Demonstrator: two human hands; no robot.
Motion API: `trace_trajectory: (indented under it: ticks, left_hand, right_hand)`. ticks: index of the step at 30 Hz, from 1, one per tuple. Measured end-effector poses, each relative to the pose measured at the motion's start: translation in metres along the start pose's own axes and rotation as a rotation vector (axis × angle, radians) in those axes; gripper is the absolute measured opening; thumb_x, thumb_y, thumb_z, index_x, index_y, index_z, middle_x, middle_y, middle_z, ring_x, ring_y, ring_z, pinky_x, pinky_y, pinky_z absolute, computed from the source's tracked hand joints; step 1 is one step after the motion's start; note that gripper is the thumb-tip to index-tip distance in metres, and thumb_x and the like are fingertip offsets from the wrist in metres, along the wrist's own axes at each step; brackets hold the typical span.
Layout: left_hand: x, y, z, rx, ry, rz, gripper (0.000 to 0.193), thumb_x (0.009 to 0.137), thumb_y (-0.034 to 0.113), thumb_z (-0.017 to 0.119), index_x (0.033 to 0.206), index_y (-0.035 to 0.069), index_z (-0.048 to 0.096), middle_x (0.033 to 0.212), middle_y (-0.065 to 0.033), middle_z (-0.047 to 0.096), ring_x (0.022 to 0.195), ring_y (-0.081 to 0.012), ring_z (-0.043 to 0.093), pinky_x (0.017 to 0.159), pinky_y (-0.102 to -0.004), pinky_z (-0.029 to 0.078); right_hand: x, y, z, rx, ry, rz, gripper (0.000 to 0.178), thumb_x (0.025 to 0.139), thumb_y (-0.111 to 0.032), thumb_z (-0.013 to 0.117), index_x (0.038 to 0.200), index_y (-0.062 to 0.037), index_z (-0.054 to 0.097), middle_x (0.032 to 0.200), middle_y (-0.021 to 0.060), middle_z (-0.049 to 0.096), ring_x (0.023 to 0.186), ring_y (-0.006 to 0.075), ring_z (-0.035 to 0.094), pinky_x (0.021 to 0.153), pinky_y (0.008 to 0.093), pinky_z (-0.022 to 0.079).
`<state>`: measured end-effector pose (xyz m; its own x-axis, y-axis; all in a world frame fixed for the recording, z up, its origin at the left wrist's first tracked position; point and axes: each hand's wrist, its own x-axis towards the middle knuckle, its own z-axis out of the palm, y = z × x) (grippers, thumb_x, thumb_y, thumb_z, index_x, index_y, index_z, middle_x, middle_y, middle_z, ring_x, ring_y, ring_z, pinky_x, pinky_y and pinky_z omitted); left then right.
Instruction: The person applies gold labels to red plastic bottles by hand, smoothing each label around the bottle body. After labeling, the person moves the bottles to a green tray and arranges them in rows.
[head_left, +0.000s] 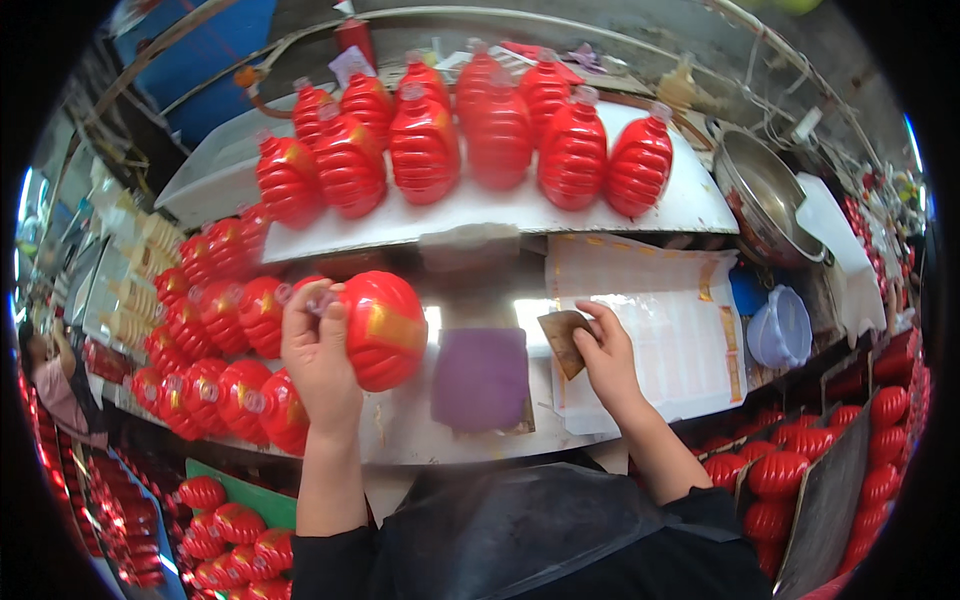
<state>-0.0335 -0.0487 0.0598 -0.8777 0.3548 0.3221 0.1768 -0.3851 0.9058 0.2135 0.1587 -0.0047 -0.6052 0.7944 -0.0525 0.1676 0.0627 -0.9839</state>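
My left hand [318, 345] is closed around the clear neck of a red ribbed plastic bottle [375, 345]. The bottle lies tilted on its side, its base toward the right, with a gold patch facing up. Between the fingers and thumb of my right hand [608, 350] is a flat brown scraper-like piece [566, 343]; its exact kind I cannot make out. A purple square pad [480, 380] lies on the worktable [400, 430] between my hands. Beyond my right hand spreads a white sheet with printed rows [660, 330], orange-gold along its edges.
Several red bottles [425, 150] stand on a raised white shelf [640, 215] at the back. More red bottles [225, 315] crowd the table's left side. To the right are a metal basin [765, 185] and a pale blue bucket [782, 328]. Racks of red bottles [778, 475] fill the lower right.
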Motion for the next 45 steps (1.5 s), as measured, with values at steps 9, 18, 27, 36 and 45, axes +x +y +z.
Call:
trace_trajectory:
  ticks: [9, 18, 27, 36, 45]
  left_hand:
    - [-0.027, -0.039, -0.029, 0.616, 0.074, 0.124, 0.024, 0.096, 0.004, 0.071, 0.118, 0.001, 0.067, 0.114, -0.0072, 0.067, 0.106, -0.0151, 0.062, 0.096, -0.0289, 0.049]
    - [-0.099, -0.045, -0.072, 1.088, -0.006, 0.582, 0.065, 0.090, 0.025, 0.075, 0.143, -0.002, 0.048, 0.149, -0.0252, 0.047, 0.137, -0.0456, 0.045, 0.117, -0.0522, 0.034]
    - [-0.128, -0.065, -0.089, 1.296, -0.151, 0.514, 0.058, 0.087, 0.023, 0.073, 0.137, -0.001, 0.057, 0.148, -0.0222, 0.049, 0.140, -0.0423, 0.043, 0.117, -0.0493, 0.037]
    - [-0.128, -0.060, -0.088, 1.271, -0.186, 0.446, 0.057, 0.082, 0.014, 0.072, 0.134, -0.004, 0.056, 0.139, -0.0241, 0.057, 0.129, -0.0450, 0.054, 0.111, -0.0512, 0.044]
    - [-0.122, -0.060, -0.090, 1.265, -0.263, 0.275, 0.060, 0.080, 0.012, 0.071, 0.134, -0.001, 0.048, 0.134, -0.0259, 0.058, 0.121, -0.0443, 0.059, 0.104, -0.0534, 0.048]
  right_hand:
    - [-0.012, 0.031, -0.013, -0.718, 0.113, -0.249, 0.041, 0.090, 0.000, 0.053, 0.130, -0.0007, 0.061, 0.129, 0.0238, 0.064, 0.120, 0.0405, 0.062, 0.104, 0.0440, 0.049]
    - [-0.007, 0.016, 0.001, -0.913, 0.037, -0.459, 0.037, 0.093, -0.014, 0.068, 0.127, -0.0004, 0.066, 0.147, 0.0291, 0.051, 0.132, 0.0446, 0.053, 0.111, 0.0488, 0.042]
    - [0.034, -0.044, 0.048, -0.875, -0.277, -0.734, 0.042, 0.093, -0.018, 0.070, 0.133, -0.0035, 0.063, 0.145, 0.0217, 0.055, 0.131, 0.0409, 0.055, 0.110, 0.0469, 0.043]
    - [0.049, -0.062, 0.094, -0.888, -0.948, -0.831, 0.067, 0.082, -0.029, 0.081, 0.141, -0.0043, 0.058, 0.147, 0.0237, 0.051, 0.138, 0.0412, 0.048, 0.113, 0.0505, 0.040]
    - [0.064, -0.061, 0.115, -0.903, -1.329, -0.786, 0.071, 0.086, -0.046, 0.074, 0.141, -0.0040, 0.058, 0.147, 0.0234, 0.052, 0.142, 0.0404, 0.045, 0.119, 0.0561, 0.030]
